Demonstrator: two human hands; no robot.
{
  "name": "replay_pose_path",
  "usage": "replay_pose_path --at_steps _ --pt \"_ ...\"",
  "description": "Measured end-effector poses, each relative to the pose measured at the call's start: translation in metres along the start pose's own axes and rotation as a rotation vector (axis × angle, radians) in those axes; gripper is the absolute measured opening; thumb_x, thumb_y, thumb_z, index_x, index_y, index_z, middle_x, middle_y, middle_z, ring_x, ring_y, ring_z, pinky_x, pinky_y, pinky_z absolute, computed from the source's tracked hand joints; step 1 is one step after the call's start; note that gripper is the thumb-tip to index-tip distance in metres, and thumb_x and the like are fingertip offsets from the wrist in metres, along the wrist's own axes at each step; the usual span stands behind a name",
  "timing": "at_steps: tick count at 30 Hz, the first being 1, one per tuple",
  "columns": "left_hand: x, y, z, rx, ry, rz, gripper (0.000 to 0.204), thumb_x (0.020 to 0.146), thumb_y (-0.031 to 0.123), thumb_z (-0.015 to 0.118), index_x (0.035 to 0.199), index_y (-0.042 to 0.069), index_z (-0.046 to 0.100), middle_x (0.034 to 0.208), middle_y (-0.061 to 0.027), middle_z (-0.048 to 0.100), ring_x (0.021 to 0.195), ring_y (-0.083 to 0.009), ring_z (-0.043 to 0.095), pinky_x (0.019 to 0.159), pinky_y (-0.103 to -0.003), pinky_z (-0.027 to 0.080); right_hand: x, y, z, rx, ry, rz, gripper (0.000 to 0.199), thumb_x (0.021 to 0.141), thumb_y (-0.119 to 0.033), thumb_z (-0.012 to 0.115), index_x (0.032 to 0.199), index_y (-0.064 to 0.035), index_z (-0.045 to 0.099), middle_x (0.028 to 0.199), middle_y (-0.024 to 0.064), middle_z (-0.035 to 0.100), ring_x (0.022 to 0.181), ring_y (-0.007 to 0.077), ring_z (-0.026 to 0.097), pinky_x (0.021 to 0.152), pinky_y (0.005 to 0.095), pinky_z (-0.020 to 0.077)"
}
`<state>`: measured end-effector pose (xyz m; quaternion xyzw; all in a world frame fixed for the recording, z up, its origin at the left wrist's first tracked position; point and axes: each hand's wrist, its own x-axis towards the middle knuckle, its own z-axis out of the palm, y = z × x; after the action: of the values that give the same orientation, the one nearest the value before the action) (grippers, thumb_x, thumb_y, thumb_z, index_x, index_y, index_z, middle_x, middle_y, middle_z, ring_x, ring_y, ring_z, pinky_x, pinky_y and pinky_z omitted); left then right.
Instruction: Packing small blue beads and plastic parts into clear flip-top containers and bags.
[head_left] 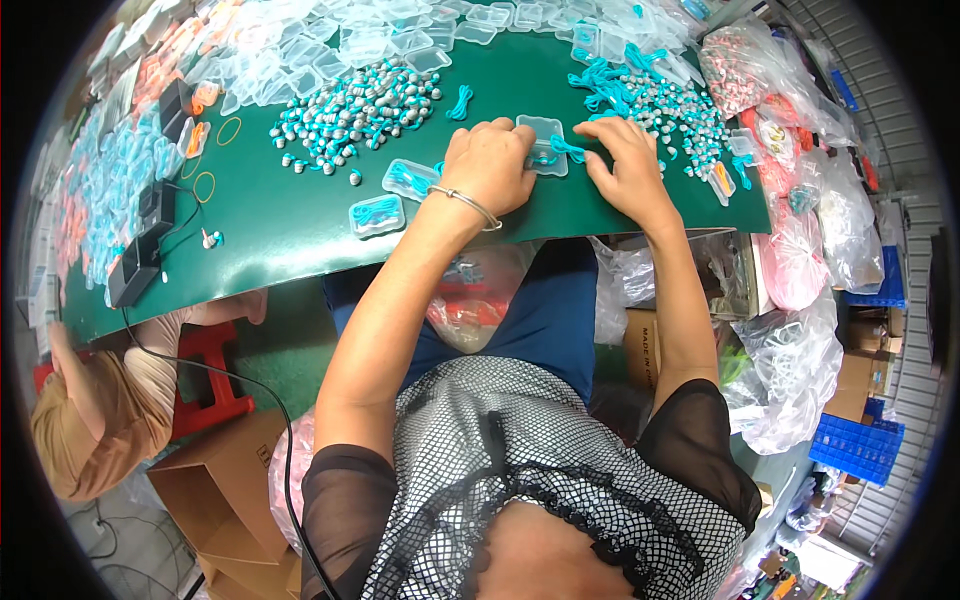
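Observation:
Over the near part of the green table, my left hand (492, 165) curls its fingers at the left edge of an opened clear plastic box (543, 130), gripping it there; its fingertips are partly hidden. A looped teal cord (566, 149) lies at the box's right side. Close by its end, my right hand (632, 172) has thumb and forefinger apart. Left of my left wrist is another clear box with teal cord (408, 179), partly covered by my hand. A closed box with coiled teal cord (377, 215) sits nearer the table edge.
A heap of grey-and-teal earbud pieces (360, 105) lies left, another pile (675, 110) right. Clear boxes (300, 65) cover the far side. A black device (135, 272) with a cable stands at left. Filled plastic bags (800, 240) crowd the right. Another person (105, 420) sits left.

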<state>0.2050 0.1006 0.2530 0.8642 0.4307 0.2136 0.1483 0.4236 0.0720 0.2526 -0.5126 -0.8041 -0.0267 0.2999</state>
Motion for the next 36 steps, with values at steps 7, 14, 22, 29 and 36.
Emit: replay_pose_path --at_steps 7,14,22,29,36 --pt "0.004 -0.001 0.004 0.004 -0.011 0.033 0.045 0.072 0.018 0.079 0.113 0.007 0.064 0.098 -0.0132 0.064 0.095 -0.0338 0.064 0.078 -0.046 0.050 -0.014 0.021 0.020 0.074 -0.050 0.137 0.018 0.080 -0.013 0.070 0.098 -0.0118 0.069 0.093 0.0038 0.064 0.092 0.0235 0.061 0.080 0.0399 0.0433" --pt "0.003 -0.004 0.006 -0.014 -0.013 0.032 0.043 0.072 0.018 0.079 0.111 0.007 0.064 0.097 -0.0131 0.064 0.094 -0.0339 0.064 0.078 -0.045 0.050 -0.009 -0.008 0.008 -0.192 0.213 0.152 0.015 0.077 -0.017 0.073 0.091 -0.0140 0.069 0.083 0.0010 0.063 0.087 0.0222 0.062 0.078 0.0398 0.0432" --pt "0.002 -0.003 0.005 -0.021 -0.005 0.018 0.043 0.071 0.016 0.079 0.112 0.008 0.065 0.097 -0.0125 0.063 0.095 -0.0339 0.064 0.079 -0.045 0.050 0.002 -0.027 0.018 -0.141 -0.074 0.043 0.011 0.075 -0.023 0.076 0.083 -0.0175 0.070 0.078 -0.0026 0.061 0.081 0.0197 0.059 0.081 0.0407 0.0351" --pt "0.003 -0.006 0.006 -0.047 -0.034 0.015 0.045 0.071 0.016 0.079 0.113 0.010 0.066 0.100 -0.0115 0.064 0.096 -0.0334 0.064 0.080 -0.045 0.050 0.011 -0.020 0.009 -0.170 -0.205 -0.025 0.004 0.077 -0.016 0.072 0.080 -0.0167 0.070 0.080 -0.0013 0.061 0.085 0.0193 0.059 0.084 0.0418 0.0355" --pt "0.003 -0.007 0.004 -0.065 -0.043 0.026 0.045 0.072 0.015 0.079 0.114 0.010 0.065 0.100 -0.0113 0.064 0.096 -0.0331 0.064 0.080 -0.044 0.051 0.029 -0.012 -0.006 -0.084 -0.273 -0.344 0.009 0.080 -0.008 0.067 0.087 -0.0129 0.064 0.086 0.0005 0.058 0.089 0.0203 0.057 0.089 0.0406 0.0367"
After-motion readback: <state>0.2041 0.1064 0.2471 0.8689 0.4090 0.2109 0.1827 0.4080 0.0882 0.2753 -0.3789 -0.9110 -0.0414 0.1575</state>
